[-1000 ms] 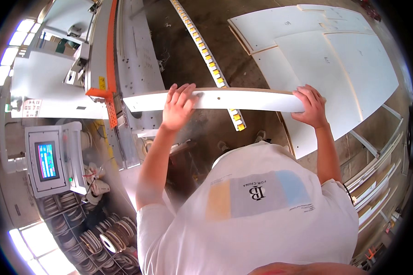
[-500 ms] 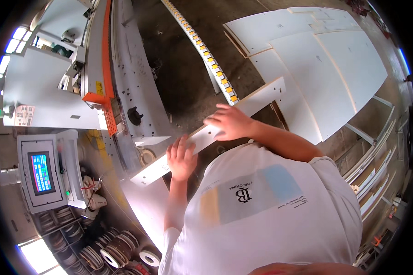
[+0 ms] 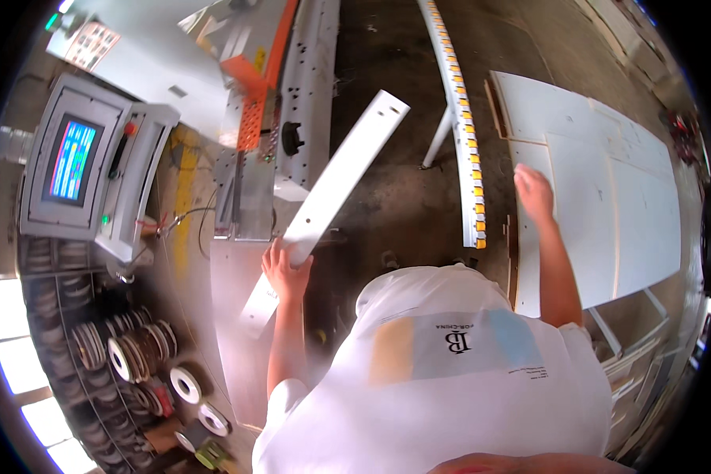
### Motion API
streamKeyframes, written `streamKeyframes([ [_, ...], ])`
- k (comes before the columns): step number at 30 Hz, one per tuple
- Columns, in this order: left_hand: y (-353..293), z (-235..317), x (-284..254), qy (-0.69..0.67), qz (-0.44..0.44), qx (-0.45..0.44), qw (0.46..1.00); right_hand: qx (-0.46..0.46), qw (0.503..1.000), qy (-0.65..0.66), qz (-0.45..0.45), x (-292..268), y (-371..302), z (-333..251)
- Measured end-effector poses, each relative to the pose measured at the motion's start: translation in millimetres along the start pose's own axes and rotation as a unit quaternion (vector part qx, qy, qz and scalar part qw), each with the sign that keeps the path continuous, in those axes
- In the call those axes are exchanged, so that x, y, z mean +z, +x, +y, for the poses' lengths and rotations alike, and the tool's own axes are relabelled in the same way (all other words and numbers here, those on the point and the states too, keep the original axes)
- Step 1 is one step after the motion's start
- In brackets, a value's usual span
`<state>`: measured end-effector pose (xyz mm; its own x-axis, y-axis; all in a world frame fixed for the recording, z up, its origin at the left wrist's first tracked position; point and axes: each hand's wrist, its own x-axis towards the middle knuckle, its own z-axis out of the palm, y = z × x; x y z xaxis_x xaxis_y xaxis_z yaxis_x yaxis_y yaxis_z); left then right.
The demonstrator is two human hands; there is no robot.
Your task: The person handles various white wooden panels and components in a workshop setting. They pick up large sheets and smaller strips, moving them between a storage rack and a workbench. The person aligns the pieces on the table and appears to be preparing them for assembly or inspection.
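A long, narrow white board (image 3: 341, 180) with several drilled holes slants from the pale worktable at its lower end up toward the machine's side. My left hand (image 3: 287, 272) is closed around it below the middle, fingers over its far edge. Its upper end sticks out over the floor with nothing visible under it. Away to the right, my right hand (image 3: 535, 193) is raised and holds nothing, its fingers loosely stretched and slightly blurred. It is nearest to the stack of large white panels (image 3: 577, 197), apart from the board.
A machine with an orange guard (image 3: 253, 103) stands at the far left, beside a control panel (image 3: 75, 166) with a lit screen. A rail of yellow rollers (image 3: 470, 150) runs between the machine and the panels. Rolls of edging strip (image 3: 134, 351) sit on the lower left.
My right hand has let go of the board and moved right toward the panels. The board has swung to a steeper slant in my left hand. The view has turned rightward.
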<state>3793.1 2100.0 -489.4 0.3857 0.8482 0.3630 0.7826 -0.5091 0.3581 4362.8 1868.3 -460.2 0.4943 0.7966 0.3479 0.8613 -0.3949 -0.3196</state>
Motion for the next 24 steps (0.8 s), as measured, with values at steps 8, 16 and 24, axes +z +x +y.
streamKeyframes([
  [8, -7, -94, 27, 0.048, 0.007, -0.181, 0.982, -0.001, 0.983, 0.132, -0.13, 47, -49, -94],
  [16, 45, -94, 56, 0.041, 0.012, -0.084, 0.996, 0.068, 0.962, 0.165, -0.207, 49, -40, -115],
  [24, 91, -124, 86, 0.066, 0.04, -0.137, 0.988, 0.105, 0.943, 0.178, -0.259, 64, -48, -103],
])
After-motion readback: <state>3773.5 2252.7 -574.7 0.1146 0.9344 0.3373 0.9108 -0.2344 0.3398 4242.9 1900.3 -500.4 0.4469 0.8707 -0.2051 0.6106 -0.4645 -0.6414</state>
